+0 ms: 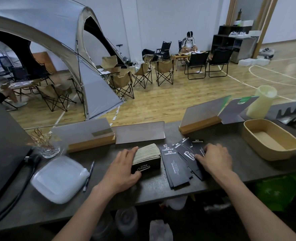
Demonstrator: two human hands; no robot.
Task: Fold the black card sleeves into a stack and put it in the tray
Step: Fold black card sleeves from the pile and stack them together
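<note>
A thick stack of folded black card sleeves (148, 158) stands on the dark counter, brown edges up. My left hand (122, 168) grips its left side, thumb curled round the near corner. To its right, several flat black sleeves (175, 166) with white lettering lie fanned out. My right hand (213, 159) rests on the right part of that fan, fingertips pressing down on one sleeve; whether it pinches it I cannot tell. The tan oval tray (272, 153) sits empty at the right, apart from both hands.
Wooden-based sign holders (91, 136) and a grey card (140, 133) line the counter's far edge. A clear plastic lid (59, 180), a pen (89, 175) and a glass (48, 148) lie to the left. A pale cup (262, 101) stands behind the tray.
</note>
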